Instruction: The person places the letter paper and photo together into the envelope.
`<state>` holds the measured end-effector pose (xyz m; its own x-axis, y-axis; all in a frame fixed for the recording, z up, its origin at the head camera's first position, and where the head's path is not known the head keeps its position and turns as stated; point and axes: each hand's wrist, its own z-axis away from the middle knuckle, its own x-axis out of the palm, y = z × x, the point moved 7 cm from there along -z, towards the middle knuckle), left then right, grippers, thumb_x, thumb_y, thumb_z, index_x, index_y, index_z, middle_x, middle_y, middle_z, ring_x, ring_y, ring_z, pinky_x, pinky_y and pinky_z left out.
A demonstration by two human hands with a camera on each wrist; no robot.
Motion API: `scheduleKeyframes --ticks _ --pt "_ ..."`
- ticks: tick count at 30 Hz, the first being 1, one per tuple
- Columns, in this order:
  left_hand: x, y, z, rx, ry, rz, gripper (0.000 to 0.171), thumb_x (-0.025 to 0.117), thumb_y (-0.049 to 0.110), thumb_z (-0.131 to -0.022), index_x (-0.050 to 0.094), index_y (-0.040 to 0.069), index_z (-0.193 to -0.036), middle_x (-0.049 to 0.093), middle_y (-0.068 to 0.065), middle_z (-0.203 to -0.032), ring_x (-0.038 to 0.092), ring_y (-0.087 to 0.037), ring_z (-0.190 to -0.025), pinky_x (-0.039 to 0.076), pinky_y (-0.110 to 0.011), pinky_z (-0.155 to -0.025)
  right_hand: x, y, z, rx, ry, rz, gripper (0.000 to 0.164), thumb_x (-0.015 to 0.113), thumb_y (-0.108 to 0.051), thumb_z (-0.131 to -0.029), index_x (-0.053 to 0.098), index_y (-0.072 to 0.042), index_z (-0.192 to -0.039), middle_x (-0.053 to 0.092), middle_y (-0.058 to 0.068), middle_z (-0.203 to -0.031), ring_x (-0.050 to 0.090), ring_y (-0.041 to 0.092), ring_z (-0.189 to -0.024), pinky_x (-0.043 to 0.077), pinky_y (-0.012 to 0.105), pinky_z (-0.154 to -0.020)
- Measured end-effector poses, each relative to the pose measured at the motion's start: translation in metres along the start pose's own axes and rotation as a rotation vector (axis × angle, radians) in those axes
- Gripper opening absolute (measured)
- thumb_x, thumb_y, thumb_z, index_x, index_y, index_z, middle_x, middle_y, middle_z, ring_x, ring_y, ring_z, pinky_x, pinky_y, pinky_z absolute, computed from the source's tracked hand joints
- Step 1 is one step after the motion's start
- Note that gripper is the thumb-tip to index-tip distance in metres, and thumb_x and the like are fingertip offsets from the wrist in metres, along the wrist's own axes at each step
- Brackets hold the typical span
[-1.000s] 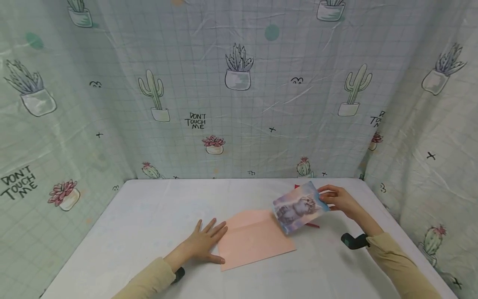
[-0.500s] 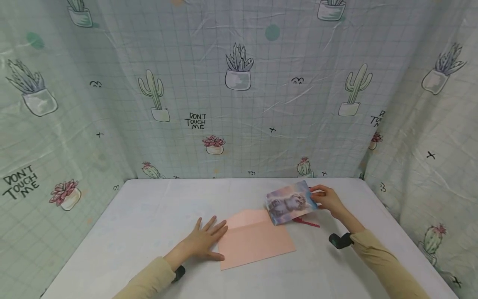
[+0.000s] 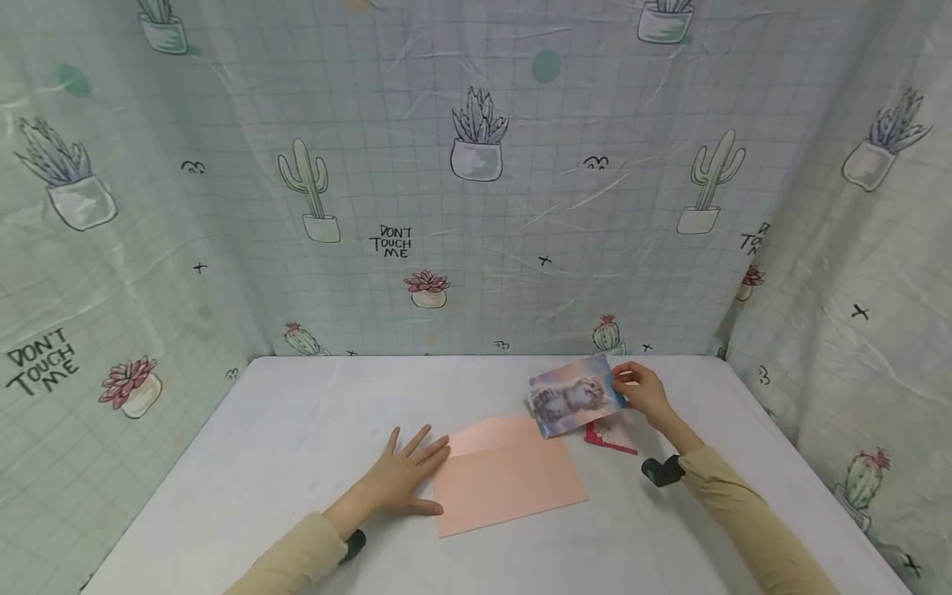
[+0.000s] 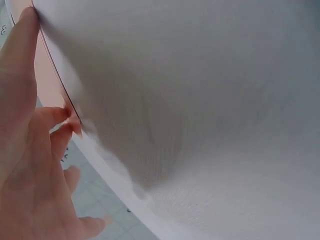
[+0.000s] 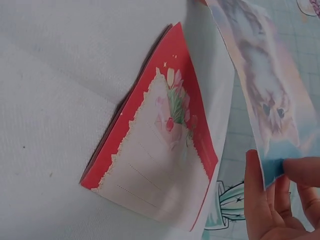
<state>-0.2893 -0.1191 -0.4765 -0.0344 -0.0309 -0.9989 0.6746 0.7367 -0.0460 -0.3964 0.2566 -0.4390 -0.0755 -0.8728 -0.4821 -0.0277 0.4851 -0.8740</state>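
My right hand (image 3: pixel 649 397) pinches the right end of a postcard (image 3: pixel 568 398) with a picture of a grey kitten, thumb on its printed face in the right wrist view. The postcard is raised and tilted, overlapping the far right corner of a pink envelope (image 3: pixel 513 487) in the head view. That envelope lies on the table with its flap unfolded away from me. My left hand (image 3: pixel 402 475) is spread at the envelope's left edge, thumb and fingertips right at it. Beneath the postcard, partly hidden in the head view, lies a red-bordered card (image 5: pixel 150 165) with lined writing space and tulips.
The table (image 3: pixel 297 413) has a white cover. A curtain (image 3: pixel 476 223) printed with cacti encloses its back and both sides. Dark wrist-worn devices (image 3: pixel 662 471) jut out beneath both forearms.
My right hand has moved left with the postcard, which is now farther from me and lies less over the envelope. More of the red-bordered card's near end shows. My left hand has hardly moved.
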Motion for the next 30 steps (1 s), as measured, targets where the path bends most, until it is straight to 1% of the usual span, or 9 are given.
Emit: scheduleKeyframes --ticks 3,7,10,13,17,19,23,26,30 --pt "0.001 -0.001 -0.001 -0.01 -0.015 -0.003 0.089 0.052 0.066 -0.072 0.032 0.011 -0.138 0.03 -0.003 -0.146 0.021 -0.034 -0.135 0.015 -0.067 -0.1 0.003 0.0 -0.002 -0.03 -0.005 0.015 0.024 0.054 -0.007 -0.087 0.052 0.005 -0.108 0.055 0.025 -0.103 0.053 0.012 -0.076 0.049 0.025 -0.057" --pt "0.001 -0.002 -0.003 -0.027 -0.044 -0.006 0.09 0.052 0.068 -0.071 0.032 0.012 -0.139 0.03 -0.001 -0.146 0.02 -0.033 -0.136 0.015 -0.066 -0.1 0.007 -0.002 -0.005 -0.088 -0.026 0.087 0.02 0.055 -0.007 -0.087 0.053 0.004 -0.103 0.058 0.023 -0.097 0.054 0.007 -0.068 0.048 0.026 -0.056" --pt "0.002 -0.003 -0.004 -0.041 -0.065 0.004 0.09 0.052 0.068 -0.071 0.031 0.014 -0.139 0.029 0.0 -0.146 0.02 -0.032 -0.136 0.014 -0.066 -0.1 0.011 -0.004 -0.007 -0.123 -0.044 0.122 0.018 0.054 -0.004 -0.086 0.053 0.003 -0.103 0.06 0.024 -0.096 0.056 0.009 -0.067 0.047 0.027 -0.055" --pt "0.004 -0.003 -0.003 -0.052 -0.081 0.017 0.09 0.052 0.068 -0.071 0.03 0.015 -0.14 0.027 0.0 -0.147 0.019 -0.032 -0.136 0.014 -0.067 -0.1 0.016 -0.005 -0.009 -0.134 -0.082 0.133 0.025 0.054 -0.003 -0.086 0.05 -0.001 -0.112 0.06 0.025 -0.097 0.059 0.014 -0.072 0.05 0.027 -0.057" --pt "0.006 -0.004 -0.003 -0.056 -0.085 0.017 0.091 0.051 0.069 -0.071 0.029 0.015 -0.14 0.027 0.0 -0.147 0.019 -0.033 -0.136 0.014 -0.067 -0.1 0.024 -0.007 -0.012 -0.142 -0.145 0.127 0.041 0.053 -0.003 -0.087 0.043 -0.008 -0.127 0.06 0.025 -0.099 0.062 0.021 -0.078 0.054 0.032 -0.064" --pt "0.006 -0.004 -0.003 -0.054 -0.085 0.007 0.091 0.05 0.069 -0.071 0.029 0.015 -0.14 0.027 0.0 -0.147 0.02 -0.033 -0.136 0.015 -0.067 -0.099 0.027 -0.009 -0.012 -0.16 -0.175 0.12 0.046 0.052 -0.001 -0.087 0.041 -0.009 -0.13 0.059 0.026 -0.098 0.062 0.022 -0.077 0.054 0.034 -0.064" --pt "0.007 -0.004 -0.003 -0.058 -0.093 -0.004 0.091 0.05 0.07 -0.071 0.029 0.015 -0.14 0.026 0.001 -0.147 0.02 -0.032 -0.136 0.015 -0.067 -0.1 0.034 -0.017 -0.011 -0.217 -0.253 0.12 0.049 0.051 0.003 -0.087 0.038 -0.008 -0.133 0.058 0.027 -0.092 0.057 0.019 -0.067 0.053 0.036 -0.059" --pt "0.008 -0.005 -0.004 -0.066 -0.101 -0.005 0.09 0.049 0.07 -0.071 0.028 0.016 -0.141 0.026 0.001 -0.148 0.019 -0.032 -0.137 0.015 -0.066 -0.101 0.039 -0.022 -0.011 -0.252 -0.298 0.15 0.051 0.05 0.005 -0.086 0.038 -0.008 -0.134 0.057 0.023 -0.086 0.05 0.015 -0.058 0.05 0.031 -0.053" --pt "0.008 -0.005 -0.004 -0.067 -0.102 -0.001 0.09 0.05 0.069 -0.072 0.028 0.016 -0.141 0.025 0.001 -0.148 0.019 -0.032 -0.137 0.015 -0.066 -0.101 0.044 -0.028 -0.01 -0.29 -0.31 0.184 0.051 0.049 0.007 -0.084 0.04 -0.007 -0.132 0.053 0.019 -0.081 0.043 0.011 -0.051 0.043 0.024 -0.046"
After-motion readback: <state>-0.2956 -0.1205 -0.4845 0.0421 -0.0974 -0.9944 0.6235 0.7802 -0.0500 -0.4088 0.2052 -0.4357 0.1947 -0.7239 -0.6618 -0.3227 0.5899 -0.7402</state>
